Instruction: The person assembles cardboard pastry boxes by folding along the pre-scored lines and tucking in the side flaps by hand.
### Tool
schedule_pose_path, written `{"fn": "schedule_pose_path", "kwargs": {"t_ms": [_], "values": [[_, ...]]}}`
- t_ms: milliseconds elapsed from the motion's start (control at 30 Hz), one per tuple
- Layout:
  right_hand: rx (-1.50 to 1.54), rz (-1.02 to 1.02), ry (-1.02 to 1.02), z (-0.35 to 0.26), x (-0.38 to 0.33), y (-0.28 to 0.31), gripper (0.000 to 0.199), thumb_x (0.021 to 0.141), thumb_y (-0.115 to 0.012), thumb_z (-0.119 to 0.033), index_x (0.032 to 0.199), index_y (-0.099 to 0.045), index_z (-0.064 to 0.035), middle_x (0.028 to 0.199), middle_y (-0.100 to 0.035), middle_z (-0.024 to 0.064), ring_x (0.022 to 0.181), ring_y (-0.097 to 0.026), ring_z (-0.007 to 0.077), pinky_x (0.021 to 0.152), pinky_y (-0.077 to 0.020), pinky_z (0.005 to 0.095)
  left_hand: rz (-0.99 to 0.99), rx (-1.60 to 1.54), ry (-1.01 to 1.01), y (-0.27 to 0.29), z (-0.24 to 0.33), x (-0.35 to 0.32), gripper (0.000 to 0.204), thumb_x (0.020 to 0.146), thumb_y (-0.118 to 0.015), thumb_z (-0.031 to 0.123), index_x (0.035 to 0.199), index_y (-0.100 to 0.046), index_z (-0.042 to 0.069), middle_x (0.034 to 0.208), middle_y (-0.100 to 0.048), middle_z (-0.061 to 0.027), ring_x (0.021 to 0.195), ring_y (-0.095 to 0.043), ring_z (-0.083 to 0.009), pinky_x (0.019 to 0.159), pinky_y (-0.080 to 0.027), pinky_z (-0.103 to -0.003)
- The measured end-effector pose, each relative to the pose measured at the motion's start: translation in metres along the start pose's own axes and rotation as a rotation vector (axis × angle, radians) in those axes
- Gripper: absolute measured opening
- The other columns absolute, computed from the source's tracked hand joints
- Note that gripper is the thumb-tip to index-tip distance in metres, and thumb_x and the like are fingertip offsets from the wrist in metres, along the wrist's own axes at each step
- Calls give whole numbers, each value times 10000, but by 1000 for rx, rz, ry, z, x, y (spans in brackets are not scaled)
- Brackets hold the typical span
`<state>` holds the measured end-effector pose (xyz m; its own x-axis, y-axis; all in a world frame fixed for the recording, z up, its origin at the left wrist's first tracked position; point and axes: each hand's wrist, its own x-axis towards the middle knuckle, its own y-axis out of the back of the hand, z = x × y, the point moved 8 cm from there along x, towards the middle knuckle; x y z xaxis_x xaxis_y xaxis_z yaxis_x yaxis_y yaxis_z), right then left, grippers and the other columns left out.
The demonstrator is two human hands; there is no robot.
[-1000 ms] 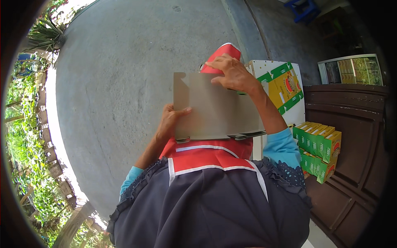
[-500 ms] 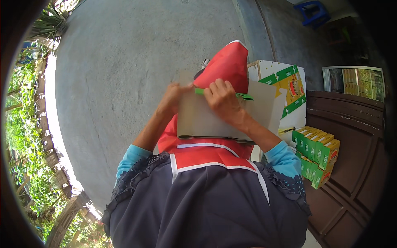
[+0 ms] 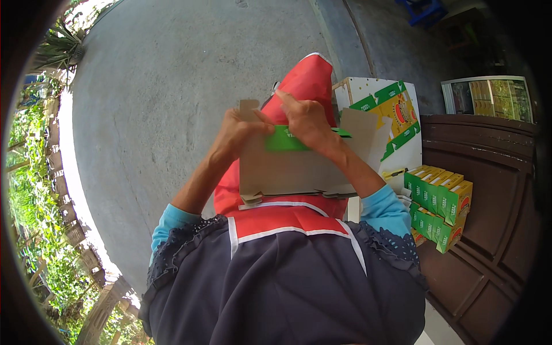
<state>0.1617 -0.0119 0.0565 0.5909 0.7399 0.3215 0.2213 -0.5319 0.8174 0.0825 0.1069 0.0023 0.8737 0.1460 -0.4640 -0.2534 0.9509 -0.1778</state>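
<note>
A flat carton blank (image 3: 282,172) lies across my lap, its plain grey-brown face up. A green printed flap (image 3: 286,141) is folded over along its far side. My left hand (image 3: 237,131) grips the left end of that fold, the thumb on the green flap and the fingers mostly hidden behind the board. My right hand (image 3: 310,123) is on the fold further right, its index finger stretched out and the other fingers curled at the board. Small tabs of the blank show at the near edge and at the far left corner.
At my right, a white-topped table (image 3: 376,89) bears a green and yellow flat carton (image 3: 397,118). Several green and yellow boxes (image 3: 440,198) are stacked beside a brown panelled wooden surface (image 3: 483,172). A blue plastic stool (image 3: 422,11) stands far right; a potted plant (image 3: 66,49), far left.
The green flap has folded further toward me and shows more of its face. My left thumb has moved onto it. The right index finger has stretched out.
</note>
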Motion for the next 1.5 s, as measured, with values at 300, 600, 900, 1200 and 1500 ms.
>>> {"fn": "schedule_pose_path", "kwargs": {"t_ms": [300,600,900,1200,1500], "values": [[-25,10,27,4,-19,-22,190,902,-613,-132,1030,-562,-2,523,-568,149,493,-627,305,428,-476,401,30,42,-25,-3,5,-9,59,713,-706,29,763,-709,-2,694,-649,-42,624,-597,-112,554,-466,-253],[-94,-60,-166,31,-32,-18,144,908,-583,-112,961,-494,-12,565,-597,170,551,-649,333,467,-484,438,25,79,-69,-9,5,-7,64,714,-707,27,769,-720,-3,691,-654,-36,625,-605,-107,552,-473,-249],[-22,-176,-251,14,-15,-33,202,902,-587,-147,983,-490,10,638,-626,222,624,-658,395,546,-509,475,35,143,-140,-11,8,-12,79,714,-728,52,766,-716,-7,693,-661,-36,626,-603,-95,553,-478,-250],[-42,-144,-317,10,-10,-42,274,902,-588,-175,1071,-513,27,634,-631,202,625,-670,362,566,-517,465,43,-31,-216,-10,-11,-12,323,823,-654,42,1134,-581,-11,956,-676,-106,785,-649,-136,681,-527,-263],[659,-71,-112,2,-15,-30,80,852,-634,-11,924,-667,-19,694,-565,116,638,-570,220,600,-458,305,51,-579,-51,-1,-46,-23,233,943,-555,69,1153,-602,-22,984,-673,-111,886,-645,-154,754,-518,-266]]}}
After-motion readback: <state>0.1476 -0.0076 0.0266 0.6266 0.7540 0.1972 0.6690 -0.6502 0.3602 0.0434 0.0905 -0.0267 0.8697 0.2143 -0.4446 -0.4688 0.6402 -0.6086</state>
